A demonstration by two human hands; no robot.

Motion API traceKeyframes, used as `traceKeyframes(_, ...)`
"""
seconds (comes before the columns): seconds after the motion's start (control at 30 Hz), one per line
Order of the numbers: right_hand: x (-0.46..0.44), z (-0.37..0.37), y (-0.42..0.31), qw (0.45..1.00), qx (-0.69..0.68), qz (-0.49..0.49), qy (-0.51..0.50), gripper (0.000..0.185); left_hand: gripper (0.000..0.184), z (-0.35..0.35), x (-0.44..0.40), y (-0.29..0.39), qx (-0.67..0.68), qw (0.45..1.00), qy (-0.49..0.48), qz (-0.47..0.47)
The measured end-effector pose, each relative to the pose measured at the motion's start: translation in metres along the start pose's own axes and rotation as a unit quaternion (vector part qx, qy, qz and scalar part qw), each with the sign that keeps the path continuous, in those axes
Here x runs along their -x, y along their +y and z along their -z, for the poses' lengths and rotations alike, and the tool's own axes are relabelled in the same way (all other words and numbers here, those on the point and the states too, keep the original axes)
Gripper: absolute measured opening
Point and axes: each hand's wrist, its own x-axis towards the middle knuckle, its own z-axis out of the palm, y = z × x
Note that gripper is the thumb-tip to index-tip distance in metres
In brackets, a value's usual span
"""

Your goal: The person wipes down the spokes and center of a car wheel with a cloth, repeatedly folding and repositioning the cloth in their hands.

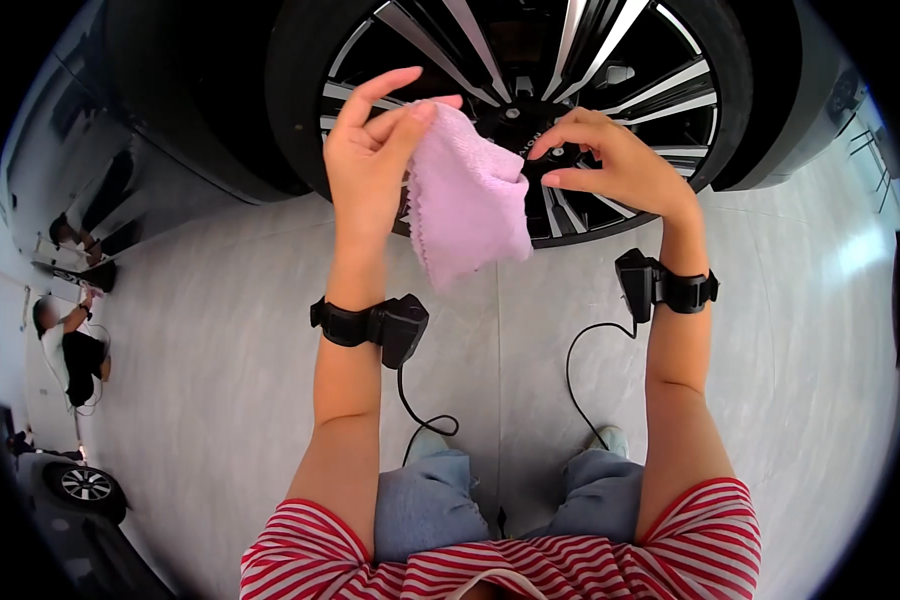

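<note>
A pink cleaning cloth [470,205] with a zigzag edge hangs in front of a car wheel [630,90]. My left hand [370,135] pinches its upper corner between thumb and fingers, with the index finger raised. To the right of the cloth is my right hand [610,160], its thumb and fingers apart and curved toward the cloth's folded edge. I see a small gap between those fingertips and the cloth. The wheel has black and silver spokes and a dark tire [295,110]; the cloth and both hands cover part of it.
Dark car bodywork [170,90] surrounds the wheel. Black devices are strapped to both wrists, with cables [570,370] hanging down. At the left, another person [70,345] is low by the floor, and a second car [80,500] stands below them. The floor [500,330] is grey.
</note>
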Motion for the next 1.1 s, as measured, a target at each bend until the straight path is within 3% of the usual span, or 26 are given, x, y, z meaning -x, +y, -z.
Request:
traceKeyframes(0.13,-0.004,-0.007,0.003,0.995,-0.087,-0.046,0.009,0.018,0.033,0.002,0.001,0.002,-0.040,0.999,-0.003,-0.021)
traceKeyframes(0.27,-0.010,-0.008,-0.008,0.983,-0.178,-0.003,-0.043,0.016,0.034,0.002,0.002,0.003,-0.026,0.999,-0.005,-0.017)
traceKeyframes(0.53,-0.009,-0.022,-0.003,0.971,-0.141,-0.025,-0.190,0.023,0.032,0.002,0.003,0.001,-0.024,1.000,-0.004,-0.009)
traceKeyframes(0.63,-0.009,-0.015,-0.002,0.975,-0.157,-0.039,-0.151,0.018,0.030,0.005,0.002,0.002,-0.030,0.999,0.013,0.002)
traceKeyframes(0.77,-0.008,-0.008,0.000,0.987,-0.150,0.026,0.059,0.007,0.029,0.023,-0.005,-0.005,-0.040,0.998,0.046,0.004)
traceKeyframes(0.87,-0.011,0.000,-0.020,0.969,-0.016,0.135,0.207,0.008,0.029,0.040,-0.008,-0.017,-0.058,0.998,0.037,-0.006)
traceKeyframes(0.97,-0.016,0.005,-0.048,0.956,-0.008,0.219,0.193,0.009,0.030,0.033,-0.008,-0.015,-0.043,0.999,0.018,-0.007)
traceKeyframes(1.0,-0.013,0.004,-0.065,0.974,-0.154,0.136,0.095,0.009,0.030,0.031,-0.007,-0.015,-0.037,0.999,0.010,-0.008)
traceKeyframes(1.1,-0.015,0.003,-0.066,0.981,-0.147,0.094,0.090,0.007,0.030,0.033,-0.008,-0.017,-0.025,0.999,0.004,-0.022)
